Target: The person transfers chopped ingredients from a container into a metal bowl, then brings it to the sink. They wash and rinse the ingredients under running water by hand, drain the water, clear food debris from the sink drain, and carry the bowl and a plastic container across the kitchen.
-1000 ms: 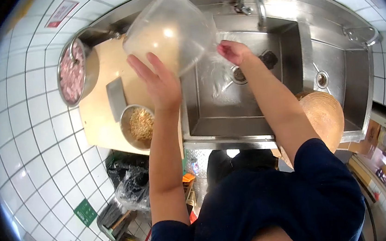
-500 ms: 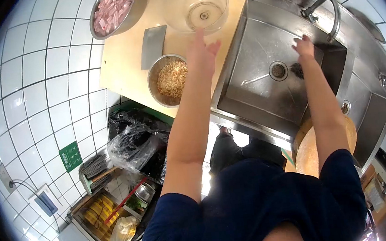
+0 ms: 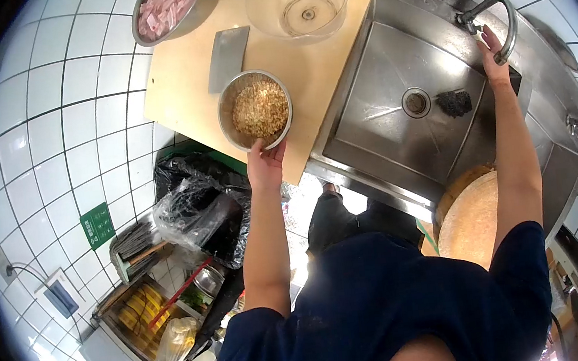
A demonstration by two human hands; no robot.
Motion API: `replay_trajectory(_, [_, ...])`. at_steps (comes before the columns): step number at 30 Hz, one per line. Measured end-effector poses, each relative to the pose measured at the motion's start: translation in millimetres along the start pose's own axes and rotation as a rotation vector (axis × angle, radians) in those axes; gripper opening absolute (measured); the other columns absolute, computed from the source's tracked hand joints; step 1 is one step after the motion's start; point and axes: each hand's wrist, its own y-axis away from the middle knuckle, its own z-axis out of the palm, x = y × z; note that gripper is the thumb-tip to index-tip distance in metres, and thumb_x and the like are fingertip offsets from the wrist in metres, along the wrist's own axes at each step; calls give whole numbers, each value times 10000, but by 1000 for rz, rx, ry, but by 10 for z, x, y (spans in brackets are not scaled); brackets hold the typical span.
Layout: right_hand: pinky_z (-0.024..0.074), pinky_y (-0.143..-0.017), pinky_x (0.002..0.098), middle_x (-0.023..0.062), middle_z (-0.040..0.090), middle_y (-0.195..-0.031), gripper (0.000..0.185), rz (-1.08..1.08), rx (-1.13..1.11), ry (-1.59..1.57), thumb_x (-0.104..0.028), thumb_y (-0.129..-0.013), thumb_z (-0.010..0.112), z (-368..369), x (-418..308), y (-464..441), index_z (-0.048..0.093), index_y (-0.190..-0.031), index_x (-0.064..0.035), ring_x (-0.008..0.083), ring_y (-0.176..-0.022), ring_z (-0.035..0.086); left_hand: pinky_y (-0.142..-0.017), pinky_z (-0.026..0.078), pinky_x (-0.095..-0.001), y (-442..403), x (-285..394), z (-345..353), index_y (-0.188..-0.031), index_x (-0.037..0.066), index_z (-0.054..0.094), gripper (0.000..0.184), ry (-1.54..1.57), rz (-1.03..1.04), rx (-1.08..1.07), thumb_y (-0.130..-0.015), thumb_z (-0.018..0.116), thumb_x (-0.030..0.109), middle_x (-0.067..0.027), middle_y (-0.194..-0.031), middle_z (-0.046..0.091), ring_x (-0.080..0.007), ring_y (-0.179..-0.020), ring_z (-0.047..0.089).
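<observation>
My left hand [image 3: 266, 163] is at the near side of a round metal bowl [image 3: 226, 122], thumb over the rim and fingers against the outer wall. Chopped, pale brown bits [image 3: 260, 108], perhaps minced garlic, fill much of the bowl. It stands on a wooden board [image 3: 315, 94]. Behind it lies a cleaver [image 3: 228, 57] with a broad grey blade. At the sink's back corner my right hand [image 3: 495, 56] reaches up to the handle of the faucet [image 3: 511, 16], its fingers closed about it and partly hidden. No water stream shows from the spout.
A clear plastic tub [image 3: 259, 16] and a metal bowl of sliced raw meat [image 3: 168, 10] stand at the back. A dark scouring pad [image 3: 454, 103] lies in the steel sink [image 3: 389, 59] by the drain. A round wooden block [image 3: 470, 222] and a black bag [image 3: 184, 176] flank my body.
My left hand has come back from near the clear tub to the bowl of chopped bits. My right hand has moved from over the sink to the faucet, uncovering the scouring pad.
</observation>
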Motion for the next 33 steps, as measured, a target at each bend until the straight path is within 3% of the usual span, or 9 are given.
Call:
replay_trajectory(6, [420,-1063,367,125,584,-1352,446,55,2,-21,-191,-986,586,15,34,23,508,-1418,-112,222,-1254,541,-898,593,-510,119,-104,126,-1360,-53,348,495,-164,13,115,-868,399,-81,-253,-1312,475,-401,-1118,597])
replay_trajectory(7, [433,-1049,364,124,598,-1330,426,-71,-6,111,-177,-984,586,-27,173,-20,524,-1400,-114,229,-1228,560,-909,589,-512,281,-138,278,-1366,-53,343,504,-245,-4,1,-865,399,-80,-252,-1331,459,-403,-1136,590])
replay_trajectory(12, [454,-1011,343,122,651,-1253,414,58,-85,98,-112,-944,641,-132,-141,13,563,-1345,-42,201,-1160,610,-810,632,-441,817,-560,1204,-1384,-23,365,505,-586,-146,-209,-880,386,-54,-209,-1310,520,-346,-1071,647])
replay_trajectory(15, [522,-812,351,148,708,-945,381,-178,-27,209,-206,-954,600,-182,-167,-32,607,-1316,-86,204,-833,660,-757,640,-402,725,-985,1617,-1390,-10,360,500,-580,-266,-321,-892,392,-43,-208,-1298,536,-326,-1052,659])
replay_trajectory(19, [522,-809,362,147,692,-865,421,109,-211,289,-136,-906,615,-298,-709,62,617,-1326,-170,221,-782,651,-727,639,-394,441,-1601,2130,-1385,2,364,484,-611,-354,-474,-904,401,-24,-205,-1281,547,-312,-1033,664])
replay_trajectory(21, [522,-799,377,150,697,-962,426,139,-267,217,-203,-908,611,-285,-603,27,609,-1333,-204,242,-807,653,-740,637,-396,349,-1886,2341,-1355,-22,401,451,-634,-356,-525,-904,412,-11,-208,-1250,566,-313,-1018,670])
replay_trajectory(24, [417,-1038,370,155,632,-1291,440,69,-305,262,-362,-1005,497,-206,-654,26,591,-1345,-100,258,-1208,566,-714,641,-385,296,-2156,2559,-1344,-21,420,434,-697,-340,-554,-910,412,-4,-202,-1215,591,-303,-972,688])
replay_trajectory(27, [406,-1089,395,109,593,-1359,388,-249,-291,321,-387,-957,496,-145,-541,52,621,-1214,-124,311,-1281,513,-705,644,-389,291,-2327,2668,-1336,-14,435,420,-732,-354,-551,-917,424,5,-199,-1192,605,-301,-954,693])
replay_trajectory(33, [336,-1156,417,73,497,-1469,370,-81,-292,162,-302,-951,463,134,-239,18,639,-1219,-117,348,-1366,413,-694,644,-394,356,-2396,2752,-1363,13,399,448,-763,-362,-570,-917,447,7,-196,-1196,604,-304,-961,690])
